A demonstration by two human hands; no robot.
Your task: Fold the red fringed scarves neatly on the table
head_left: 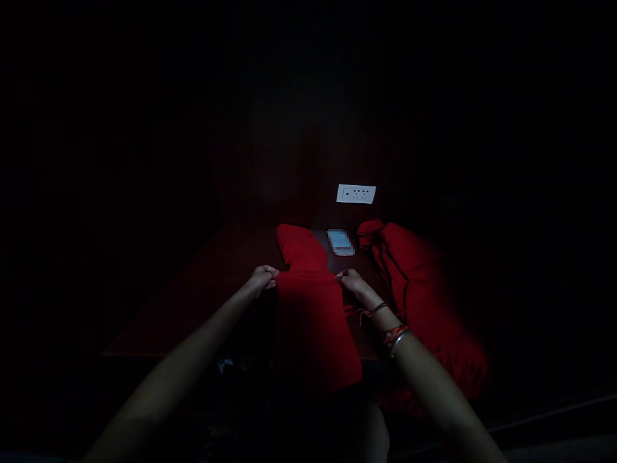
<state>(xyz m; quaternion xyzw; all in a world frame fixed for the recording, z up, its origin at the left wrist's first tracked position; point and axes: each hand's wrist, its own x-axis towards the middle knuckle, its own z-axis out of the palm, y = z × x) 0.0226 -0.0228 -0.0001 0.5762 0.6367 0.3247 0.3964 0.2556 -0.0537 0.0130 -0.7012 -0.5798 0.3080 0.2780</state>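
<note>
A long piece of red cloth point(313, 321) stretches from the dark table top toward me, its near end hanging past the table's front edge. My left hand point(265, 278) pinches its left side, and my right hand point(350, 281) pinches the right side at about the same height. Between the two hands the cloth is pulled straight across in a crease. Its far part lies on the table, leaning to the left. Bracelets circle my right wrist and forearm.
More red cloth point(424, 283) lies heaped at the right, hanging over the table's edge. A pale blurred rectangular item point(341, 242) rests on the dark table point(193, 302) behind my right hand. A white socket panel point(356, 193) is on the wall. The surroundings are very dark.
</note>
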